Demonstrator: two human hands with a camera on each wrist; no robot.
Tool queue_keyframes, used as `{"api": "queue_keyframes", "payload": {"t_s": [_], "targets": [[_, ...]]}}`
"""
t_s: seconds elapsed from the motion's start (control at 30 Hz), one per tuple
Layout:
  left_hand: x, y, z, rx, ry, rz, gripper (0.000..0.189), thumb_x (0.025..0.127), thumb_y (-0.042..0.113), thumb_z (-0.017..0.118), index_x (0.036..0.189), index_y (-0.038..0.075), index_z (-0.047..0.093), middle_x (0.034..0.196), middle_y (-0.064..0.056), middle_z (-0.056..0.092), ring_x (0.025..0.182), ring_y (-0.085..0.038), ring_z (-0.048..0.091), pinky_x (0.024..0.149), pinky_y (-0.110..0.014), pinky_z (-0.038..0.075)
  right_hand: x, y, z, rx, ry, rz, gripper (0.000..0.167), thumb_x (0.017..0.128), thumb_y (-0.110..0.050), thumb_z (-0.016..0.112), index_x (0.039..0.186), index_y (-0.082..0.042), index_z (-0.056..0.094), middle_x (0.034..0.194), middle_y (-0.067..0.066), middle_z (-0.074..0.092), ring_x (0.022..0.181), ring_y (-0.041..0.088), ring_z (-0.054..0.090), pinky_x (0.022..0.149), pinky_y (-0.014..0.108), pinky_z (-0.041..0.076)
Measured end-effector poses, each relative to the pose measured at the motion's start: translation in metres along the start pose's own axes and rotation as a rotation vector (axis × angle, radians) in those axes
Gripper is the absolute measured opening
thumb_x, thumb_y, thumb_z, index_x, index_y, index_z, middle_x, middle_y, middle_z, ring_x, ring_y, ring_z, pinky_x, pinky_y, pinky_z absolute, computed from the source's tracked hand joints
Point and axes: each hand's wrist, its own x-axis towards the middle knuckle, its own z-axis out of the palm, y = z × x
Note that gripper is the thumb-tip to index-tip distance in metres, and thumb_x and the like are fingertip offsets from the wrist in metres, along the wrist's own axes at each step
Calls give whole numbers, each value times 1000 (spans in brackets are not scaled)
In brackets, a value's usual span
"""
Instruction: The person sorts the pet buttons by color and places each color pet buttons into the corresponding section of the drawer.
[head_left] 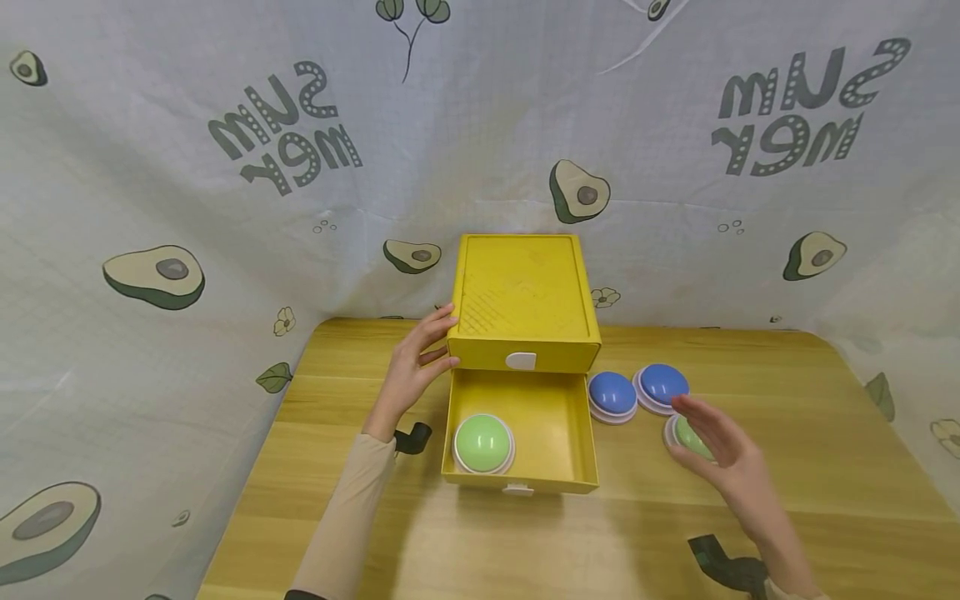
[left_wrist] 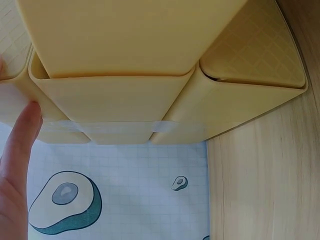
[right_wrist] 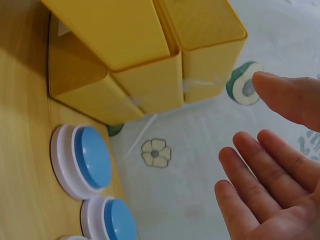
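Observation:
A yellow drawer box (head_left: 525,287) stands at the back of the table, its middle drawer (head_left: 555,417) pulled out. A round green push button (head_left: 482,443) with a white base sits in that drawer's front left. My left hand (head_left: 412,367) rests on the box's left side, extended fingertips at the upper part. My right hand (head_left: 723,458) hovers at the right, thumb apart from its straight fingers, holding nothing. It partly hides another green button (head_left: 692,438). Two blue buttons (head_left: 612,395) (right_wrist: 92,157) stand beside the box, near the right hand.
The wooden table (head_left: 315,467) ends at a pale cloth (head_left: 480,125) printed with avocados and lettering, which hangs behind and at both sides. The pulled-out drawer reaches forward over the table. Above it, the top drawer is closed, with a white handle (head_left: 521,361).

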Motion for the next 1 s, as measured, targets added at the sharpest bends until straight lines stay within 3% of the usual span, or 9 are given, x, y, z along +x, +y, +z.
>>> {"api": "queue_keyframes", "payload": {"t_s": [0.13,0.67,1.0], "targets": [[0,1,0,5,3,-3,51,82,-13,66,129,-6,50,145,-23,37,123,-42,47,89,-53,49,-2,4,-7,-29,31,22,63,83,19,60,141,6,39,136,-7,53,127,0,41,101,10,30],[0,1,0,4,3,-11,51,82,-13,66,130,-6,50,146,-22,37,124,-42,46,89,-52,49,-4,29,-25,-44,41,-29,68,77,26,60,140,7,39,137,-5,52,127,1,41,103,11,27],[0,2,0,-7,5,-24,50,82,-13,66,129,-6,50,146,-22,37,125,-41,46,89,-51,49,-8,46,-39,-193,67,6,71,80,20,62,143,2,37,139,-12,48,127,-3,36,103,8,23]]}}
